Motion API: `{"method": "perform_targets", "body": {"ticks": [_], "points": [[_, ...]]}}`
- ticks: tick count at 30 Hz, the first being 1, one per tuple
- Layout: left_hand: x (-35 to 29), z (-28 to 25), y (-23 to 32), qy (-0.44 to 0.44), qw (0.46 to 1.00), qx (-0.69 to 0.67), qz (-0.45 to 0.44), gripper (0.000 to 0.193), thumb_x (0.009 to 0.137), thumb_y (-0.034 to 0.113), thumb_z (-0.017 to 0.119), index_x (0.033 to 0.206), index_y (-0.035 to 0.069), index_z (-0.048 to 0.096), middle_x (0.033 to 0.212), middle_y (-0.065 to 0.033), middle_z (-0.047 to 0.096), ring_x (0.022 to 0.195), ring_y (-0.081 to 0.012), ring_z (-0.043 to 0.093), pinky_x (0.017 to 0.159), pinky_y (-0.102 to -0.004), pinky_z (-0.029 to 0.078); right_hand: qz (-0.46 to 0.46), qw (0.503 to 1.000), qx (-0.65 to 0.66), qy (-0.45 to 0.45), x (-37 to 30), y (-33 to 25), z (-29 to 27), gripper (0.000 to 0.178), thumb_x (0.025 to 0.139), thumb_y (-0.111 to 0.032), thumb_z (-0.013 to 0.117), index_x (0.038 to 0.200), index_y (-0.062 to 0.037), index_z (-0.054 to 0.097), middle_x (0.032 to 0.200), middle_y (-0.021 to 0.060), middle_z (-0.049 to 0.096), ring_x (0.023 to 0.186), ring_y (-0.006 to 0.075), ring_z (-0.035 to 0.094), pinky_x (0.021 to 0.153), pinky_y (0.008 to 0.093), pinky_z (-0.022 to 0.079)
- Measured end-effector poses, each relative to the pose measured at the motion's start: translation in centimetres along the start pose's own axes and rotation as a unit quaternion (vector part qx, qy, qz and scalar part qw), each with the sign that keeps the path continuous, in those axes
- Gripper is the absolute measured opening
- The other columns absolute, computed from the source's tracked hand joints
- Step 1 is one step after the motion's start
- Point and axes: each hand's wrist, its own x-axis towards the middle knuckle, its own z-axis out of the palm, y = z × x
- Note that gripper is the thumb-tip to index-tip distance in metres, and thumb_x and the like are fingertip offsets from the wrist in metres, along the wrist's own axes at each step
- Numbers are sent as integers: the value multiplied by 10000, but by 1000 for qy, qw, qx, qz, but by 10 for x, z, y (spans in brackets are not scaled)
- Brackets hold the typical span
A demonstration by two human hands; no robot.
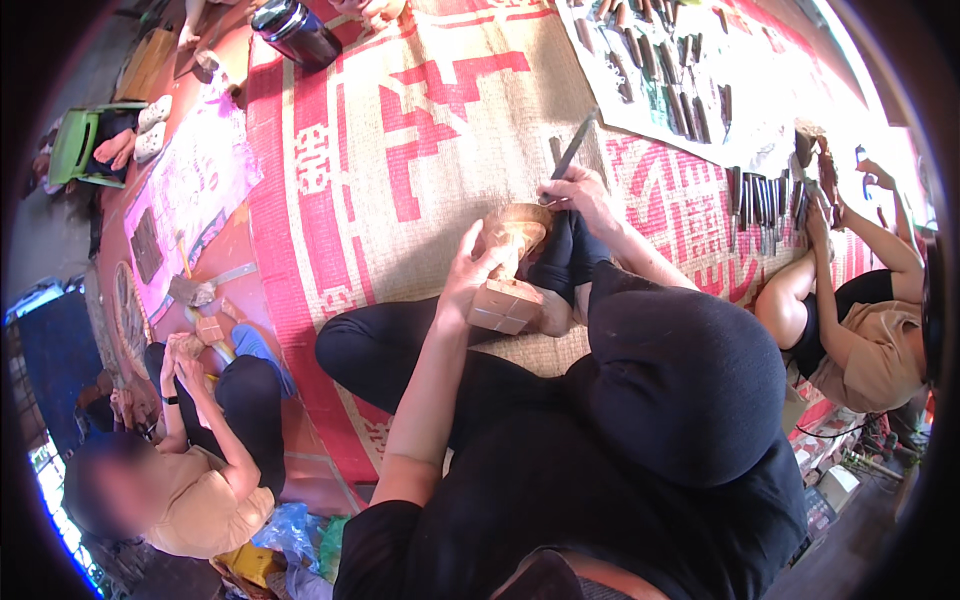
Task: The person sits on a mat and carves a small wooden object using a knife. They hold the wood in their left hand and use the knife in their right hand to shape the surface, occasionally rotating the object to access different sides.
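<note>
My left hand (pixel 467 272) is closed round a light-brown wooden carving (pixel 515 238), which has rounded upper shapes and a square block for a base. It is held tilted above my folded legs. My right hand (pixel 585 197) grips a slim dark carving tool (pixel 576 145). The tool's long upper part points up and away, while its lower end is close to the carving's top right edge. Whether that end touches the wood cannot be made out.
Beneath me is a red-and-straw woven mat (pixel 350 230). Many hand tools (pixel 665 75) lie on a white sheet at the far right, with a row of chisels (pixel 762 205) nearer. Co-workers sit left and right. A hammer (pixel 195 290) lies left; a dark jar (pixel 297 35) stands far left.
</note>
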Motion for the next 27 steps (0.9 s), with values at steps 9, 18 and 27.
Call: {"method": "perform_targets", "body": {"ticks": [9,18,27], "points": [[-2,3,7,-2,1000,-4,-5,760,826,177,662,1411,18,203,1160,-132,504,849,-196,600,712,-317,519,24,1000,5,6,6,12,7,93,816,-124,638,833,-36,612,772,33,628,744,124,579,693,264,458],[-4,10,11,-3,1000,-24,-11,758,829,159,656,1410,0,195,1176,-129,495,888,-188,587,738,-306,508,-37,993,-98,-59,4,13,2,86,819,-107,632,866,-35,627,803,51,632,775,135,596,713,274,471],[-7,13,11,-2,1000,17,-16,795,827,152,664,1423,5,159,1195,-131,486,970,-177,551,788,-289,483,10,1000,-3,-4,2,0,-7,97,829,-105,622,900,-39,611,809,39,636,752,129,601,709,270,473]]}}
